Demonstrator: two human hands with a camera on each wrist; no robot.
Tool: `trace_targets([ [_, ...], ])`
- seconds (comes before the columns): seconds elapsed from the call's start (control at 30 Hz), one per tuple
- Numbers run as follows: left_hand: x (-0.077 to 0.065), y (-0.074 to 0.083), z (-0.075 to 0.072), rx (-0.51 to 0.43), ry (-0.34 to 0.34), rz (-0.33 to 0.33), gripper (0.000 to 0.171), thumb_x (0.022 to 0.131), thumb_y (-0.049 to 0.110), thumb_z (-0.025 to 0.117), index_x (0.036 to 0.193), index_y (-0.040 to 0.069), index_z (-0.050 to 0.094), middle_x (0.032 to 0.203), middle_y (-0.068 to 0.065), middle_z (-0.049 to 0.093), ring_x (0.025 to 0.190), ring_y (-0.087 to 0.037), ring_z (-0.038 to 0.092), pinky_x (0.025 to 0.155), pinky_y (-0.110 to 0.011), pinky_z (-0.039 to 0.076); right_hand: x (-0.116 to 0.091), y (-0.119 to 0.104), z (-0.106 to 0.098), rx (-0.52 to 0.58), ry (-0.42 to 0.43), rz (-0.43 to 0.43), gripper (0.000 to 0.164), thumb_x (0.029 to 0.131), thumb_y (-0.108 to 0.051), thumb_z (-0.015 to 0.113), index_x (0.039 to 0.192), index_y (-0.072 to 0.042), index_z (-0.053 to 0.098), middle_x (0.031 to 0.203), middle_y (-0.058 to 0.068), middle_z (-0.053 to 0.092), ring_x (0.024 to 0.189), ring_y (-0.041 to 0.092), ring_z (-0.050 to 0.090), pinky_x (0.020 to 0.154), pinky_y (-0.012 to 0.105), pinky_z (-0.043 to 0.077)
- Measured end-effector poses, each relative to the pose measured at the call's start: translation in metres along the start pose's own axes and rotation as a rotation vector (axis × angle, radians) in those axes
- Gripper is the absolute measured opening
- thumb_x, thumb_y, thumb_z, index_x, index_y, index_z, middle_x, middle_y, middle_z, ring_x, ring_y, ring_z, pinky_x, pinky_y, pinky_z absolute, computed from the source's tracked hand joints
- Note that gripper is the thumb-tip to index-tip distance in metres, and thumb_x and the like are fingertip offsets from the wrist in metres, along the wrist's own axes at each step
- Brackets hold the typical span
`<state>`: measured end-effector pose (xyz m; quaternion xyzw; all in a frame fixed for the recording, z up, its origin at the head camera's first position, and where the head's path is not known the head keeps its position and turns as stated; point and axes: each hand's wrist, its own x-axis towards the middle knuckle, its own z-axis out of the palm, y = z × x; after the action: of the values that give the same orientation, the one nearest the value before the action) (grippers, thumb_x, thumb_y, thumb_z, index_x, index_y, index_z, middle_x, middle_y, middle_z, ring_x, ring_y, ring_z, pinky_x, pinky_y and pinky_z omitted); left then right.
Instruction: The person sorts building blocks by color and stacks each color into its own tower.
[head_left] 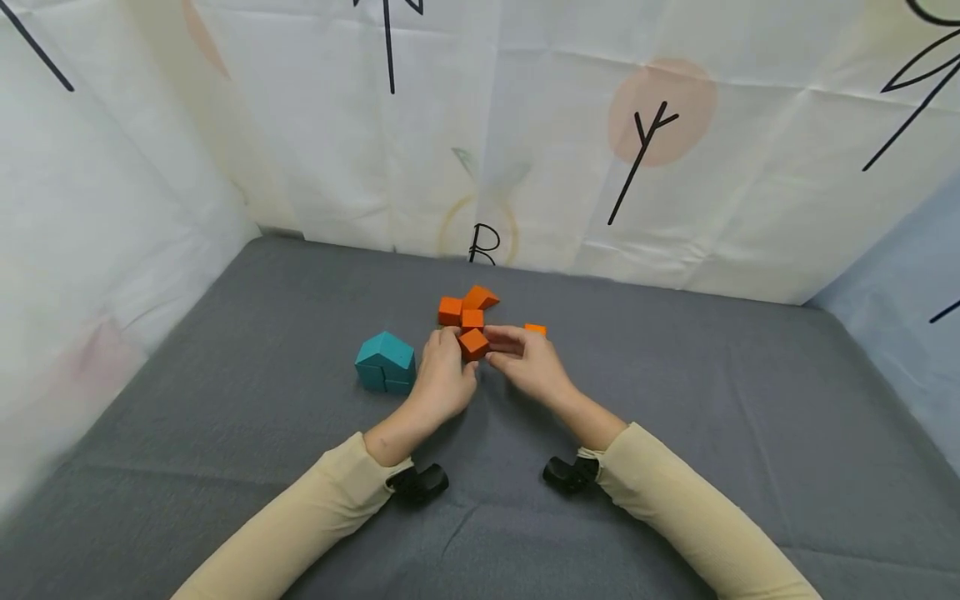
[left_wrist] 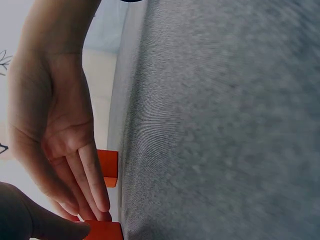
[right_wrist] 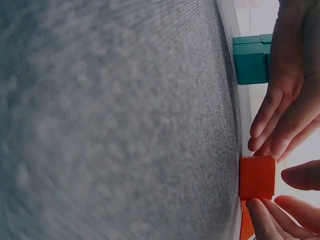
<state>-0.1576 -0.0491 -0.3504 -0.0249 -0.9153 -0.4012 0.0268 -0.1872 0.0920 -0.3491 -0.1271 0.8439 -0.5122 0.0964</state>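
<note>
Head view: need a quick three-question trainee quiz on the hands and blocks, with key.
1. What colour is the peaked block group to the left of the left hand?
A) orange
B) teal
C) black

2. True or false: the nearest orange cube has only one hand beside it.

3. Which hand partly hides the rightmost orange block in the head view?

Key
1. B.
2. False; the left hand is on one side, the right hand on the other.
3. The right hand.
</note>
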Motion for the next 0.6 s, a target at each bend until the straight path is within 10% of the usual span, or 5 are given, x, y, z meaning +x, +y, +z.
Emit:
trace_targets([
  [0.6, 0.0027, -0.0034, 0.0087, -0.122, 0.026, -0.079, 0.032, 0.094, 0.004, 0.058, 0.123, -0.006, 0.05, 0.118, -0.024, 0.051, 0.111, -0.039, 0.046, 0.096, -0.048, 0.042, -0.0028, 0.0014, 0.0036, 0.007, 0.063, 0.0, 0.037, 0.088, 0.003, 0.064, 0.125, 0.004, 0.061, 0.117, 0.023, 0.065, 0.105, 0.032, 0.066, 0.087, 0.034, 0.057],
])
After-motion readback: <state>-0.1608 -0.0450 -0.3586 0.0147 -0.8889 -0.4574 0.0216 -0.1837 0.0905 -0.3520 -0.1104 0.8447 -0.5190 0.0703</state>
